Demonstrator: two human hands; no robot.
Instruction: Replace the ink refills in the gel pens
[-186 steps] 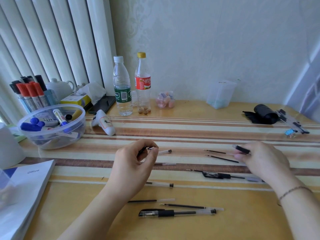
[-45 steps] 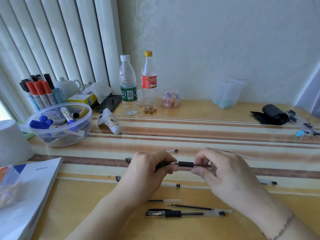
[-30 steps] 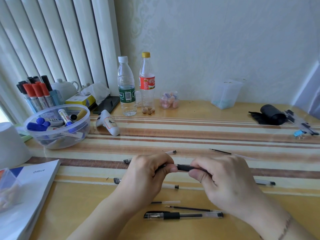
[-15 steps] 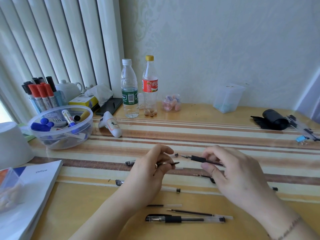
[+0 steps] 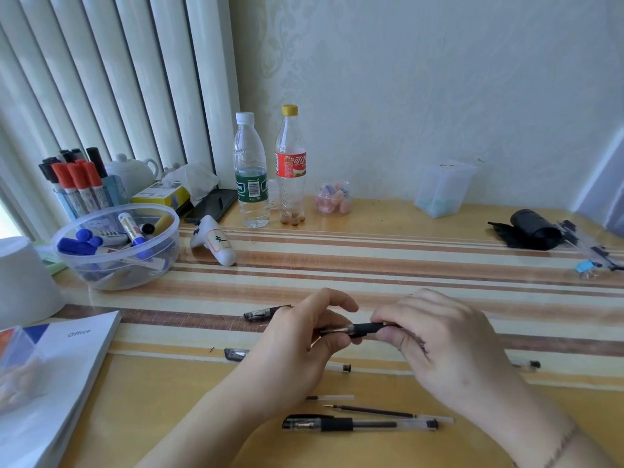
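While the left hand (image 5: pixel 297 346) pinches the pen's tip end, the right hand's (image 5: pixel 435 336) grip holds the gel pen (image 5: pixel 366 328) barrel

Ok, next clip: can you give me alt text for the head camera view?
Both hands hold one black-grip gel pen level above a striped table: the left hand pinches its tip end, the right hand grips the barrel. More pens and loose refills lie around them, including a capped pen nearest the camera.
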